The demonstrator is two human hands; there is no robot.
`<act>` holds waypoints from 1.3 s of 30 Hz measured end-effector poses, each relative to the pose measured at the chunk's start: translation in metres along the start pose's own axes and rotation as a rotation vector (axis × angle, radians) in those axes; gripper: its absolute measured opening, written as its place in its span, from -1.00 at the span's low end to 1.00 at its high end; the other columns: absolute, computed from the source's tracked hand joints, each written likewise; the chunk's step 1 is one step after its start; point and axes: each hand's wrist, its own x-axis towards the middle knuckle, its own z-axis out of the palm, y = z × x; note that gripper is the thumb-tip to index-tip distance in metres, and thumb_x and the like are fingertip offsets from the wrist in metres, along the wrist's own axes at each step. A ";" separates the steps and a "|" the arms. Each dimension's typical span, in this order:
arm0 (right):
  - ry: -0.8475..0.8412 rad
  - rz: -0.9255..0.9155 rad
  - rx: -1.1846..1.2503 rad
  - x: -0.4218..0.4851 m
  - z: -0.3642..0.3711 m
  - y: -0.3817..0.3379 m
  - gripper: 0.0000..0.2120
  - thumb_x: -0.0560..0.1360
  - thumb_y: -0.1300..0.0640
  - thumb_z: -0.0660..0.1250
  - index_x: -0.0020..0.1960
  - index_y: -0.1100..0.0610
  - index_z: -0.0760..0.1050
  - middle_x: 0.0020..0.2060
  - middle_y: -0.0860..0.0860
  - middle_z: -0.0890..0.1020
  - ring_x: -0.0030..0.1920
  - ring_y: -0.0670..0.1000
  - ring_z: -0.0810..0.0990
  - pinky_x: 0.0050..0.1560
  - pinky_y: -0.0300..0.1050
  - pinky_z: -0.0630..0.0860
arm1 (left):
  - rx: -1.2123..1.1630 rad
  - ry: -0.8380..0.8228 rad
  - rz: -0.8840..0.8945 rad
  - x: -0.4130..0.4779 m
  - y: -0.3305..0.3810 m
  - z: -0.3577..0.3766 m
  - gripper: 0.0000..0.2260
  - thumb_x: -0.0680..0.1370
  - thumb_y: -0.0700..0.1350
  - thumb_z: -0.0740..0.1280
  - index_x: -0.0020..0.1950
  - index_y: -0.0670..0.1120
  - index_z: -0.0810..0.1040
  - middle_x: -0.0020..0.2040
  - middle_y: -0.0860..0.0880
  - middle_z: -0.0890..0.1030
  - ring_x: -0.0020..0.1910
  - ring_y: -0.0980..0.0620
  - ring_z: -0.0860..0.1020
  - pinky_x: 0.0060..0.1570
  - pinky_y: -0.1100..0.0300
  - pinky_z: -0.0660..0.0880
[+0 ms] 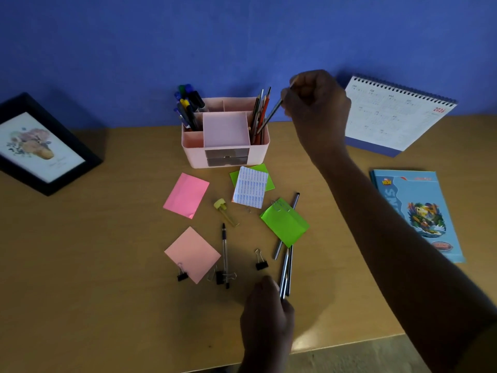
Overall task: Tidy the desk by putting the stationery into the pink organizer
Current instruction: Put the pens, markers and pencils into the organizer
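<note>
The right hand (317, 103) covers the upper end of the pencil (270, 117) it pinches; that pencil's lower end is concealed behind the wall of the pink organizer (226, 157). The left hand (266, 305) conceals the near ends of the grey pencils (286, 267) it grips. A green note (285, 224) covers the mid-section of a dark pencil (295, 200) lying on the desk (107, 238). The picture frame (40, 146) is cut off at the left edge, the left forearm (266, 354) at the bottom, the right forearm (403, 238) at the right corner. Print on the calendar (390, 117) and white sheet (250, 188) is too small to read.

- Bare right hand (317, 100) at one o'clock, its forearm uncovered (right to the five o'clock corner).
- Bare left hand (266, 305) and wrist at six o'clock.
</note>
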 end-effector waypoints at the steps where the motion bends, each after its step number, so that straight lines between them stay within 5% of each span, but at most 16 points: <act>1: -0.003 -0.018 -0.025 0.005 0.008 0.004 -0.88 0.50 0.15 0.49 0.02 0.14 0.67 -0.21 -0.09 0.76 -0.20 -0.13 0.74 -0.10 -0.03 0.69 | 0.001 -0.018 0.015 0.001 0.001 0.000 -0.70 0.34 -0.06 0.59 -0.07 0.06 0.53 -0.20 0.09 0.61 -0.22 0.03 0.67 -0.37 0.12 0.56; 11: -0.182 0.000 -0.357 0.009 0.055 0.061 -0.97 0.51 0.15 0.49 -0.09 0.10 0.68 -0.21 -0.06 0.73 -0.24 -0.07 0.70 -0.18 0.01 0.70 | 0.025 0.001 0.117 -0.001 -0.008 0.002 -0.49 0.22 0.04 0.75 -0.14 0.13 0.43 -0.24 0.19 0.52 -0.31 0.16 0.57 -0.41 0.30 0.34; 16: -0.188 0.000 -0.382 0.012 0.060 0.060 -0.92 0.54 0.15 0.48 -0.12 0.12 0.70 -0.23 -0.11 0.70 -0.28 -0.15 0.64 -0.23 -0.19 0.62 | -0.020 -0.001 0.132 0.000 -0.010 -0.005 -0.81 0.54 0.11 0.54 -0.05 0.09 0.57 -0.05 0.14 0.62 -0.06 0.13 0.62 -0.14 0.24 0.43; 20: -0.186 -0.014 -0.389 0.004 0.053 0.057 -0.92 0.55 0.15 0.44 -0.10 0.11 0.69 -0.23 -0.13 0.67 -0.30 -0.19 0.60 -0.26 -0.26 0.54 | -0.092 0.023 0.157 0.004 -0.008 -0.010 -0.82 0.62 0.15 0.43 0.09 0.07 0.65 0.08 0.13 0.63 0.06 0.13 0.61 0.00 0.21 0.53; 27: -0.189 0.120 -0.256 -0.050 0.001 0.055 -0.91 0.54 0.07 0.48 -0.09 0.08 0.70 -0.31 -0.13 0.68 -0.28 -0.12 0.66 -0.22 -0.25 0.51 | 0.091 -0.040 0.124 0.002 -0.002 -0.003 -0.75 0.32 0.08 0.69 -0.26 0.11 0.63 -0.28 0.18 0.59 -0.33 0.20 0.58 -0.37 0.36 0.27; 31: -0.251 0.226 -0.272 -0.112 -0.040 0.067 -0.96 0.53 0.17 0.50 -0.10 0.07 0.70 -0.29 -0.11 0.70 -0.30 -0.20 0.64 -0.22 -0.25 0.53 | 0.056 -0.083 0.085 0.005 -0.002 0.004 -0.74 0.27 0.05 0.68 -0.29 0.12 0.61 -0.31 0.18 0.56 -0.39 0.21 0.55 -0.43 0.40 0.20; 34: -0.351 0.263 -0.360 -0.163 -0.065 0.088 -0.93 0.51 0.20 0.53 -0.10 0.05 0.69 -0.28 -0.10 0.70 -0.30 -0.15 0.63 -0.24 -0.05 0.60 | 0.055 -0.060 0.118 0.007 -0.001 0.001 -0.66 0.16 0.03 0.70 -0.32 0.13 0.55 -0.36 0.16 0.52 -0.47 0.21 0.44 -0.50 0.44 0.07; 36: -0.403 0.263 -0.425 -0.190 -0.076 0.100 -0.92 0.51 0.19 0.55 -0.08 0.04 0.68 -0.26 -0.10 0.70 -0.28 -0.11 0.65 -0.28 0.01 0.62 | 0.039 0.000 0.151 0.008 -0.003 -0.002 -0.66 0.20 0.01 0.69 -0.28 0.11 0.54 -0.34 0.15 0.51 -0.43 0.24 0.33 -0.51 0.46 -0.01; 39: -0.422 0.259 -0.514 -0.216 -0.081 0.109 -0.91 0.56 0.16 0.48 -0.11 0.03 0.61 -0.25 -0.06 0.69 -0.30 -0.01 0.64 -0.31 0.07 0.60 | -0.100 0.028 0.159 0.002 -0.010 -0.013 -0.81 0.46 0.02 0.55 -0.11 0.11 0.54 -0.23 0.19 0.55 -0.35 0.28 0.45 -0.40 0.51 0.21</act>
